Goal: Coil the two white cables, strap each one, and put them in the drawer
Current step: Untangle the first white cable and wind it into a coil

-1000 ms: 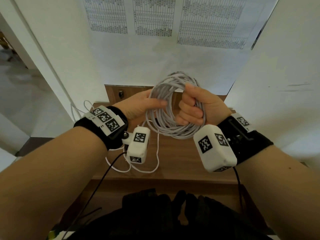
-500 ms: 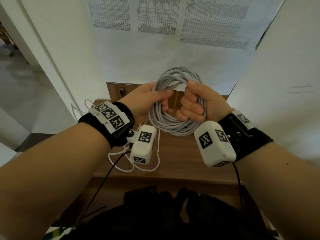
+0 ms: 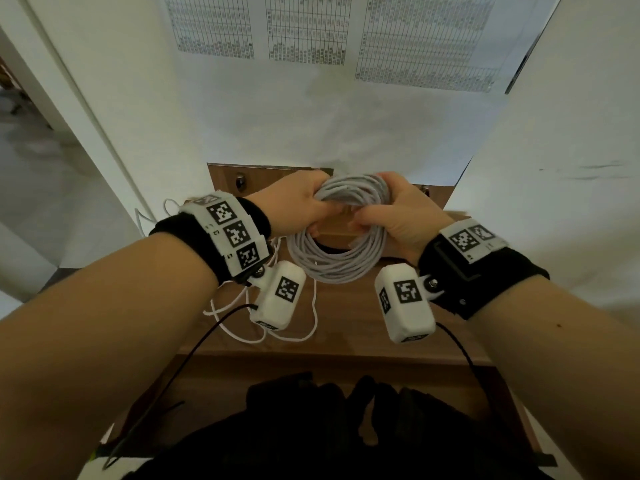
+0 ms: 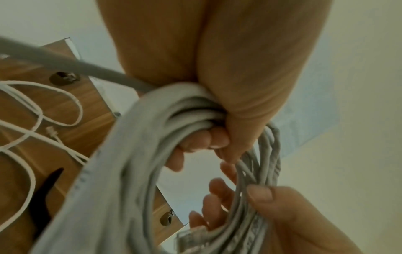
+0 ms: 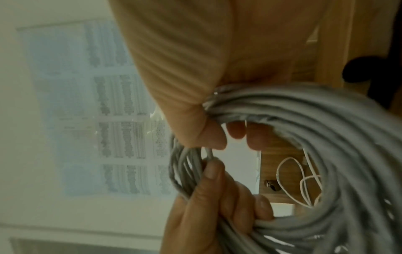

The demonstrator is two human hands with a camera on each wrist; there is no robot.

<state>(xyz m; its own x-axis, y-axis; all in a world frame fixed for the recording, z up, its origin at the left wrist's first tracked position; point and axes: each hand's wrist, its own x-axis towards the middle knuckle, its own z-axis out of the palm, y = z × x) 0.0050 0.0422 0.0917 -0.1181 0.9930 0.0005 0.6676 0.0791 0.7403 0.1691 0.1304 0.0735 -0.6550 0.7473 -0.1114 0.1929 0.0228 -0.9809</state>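
Both hands, left hand (image 3: 298, 202) & right hand (image 3: 398, 216), gripped top of coiled cable (image 3: 337, 261), held above table (image 3: 346, 327). 2nd cable (image 3: 263, 336) loose on table. Advice: keep loops bunched tight w/ one hand for strapping.

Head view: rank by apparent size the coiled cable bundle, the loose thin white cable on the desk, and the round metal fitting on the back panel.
1. Coiled pale grey cable bundle, gripped by left hand and right hand.
2. Loose thin white cable on the wooden desk; partly hidden, so its extent is unsure.
3. Small round metal fitting.

Walls (image 3: 554, 237) flank the desktop (image 3: 346, 327); loose cable (image 3: 242, 306) lies left.
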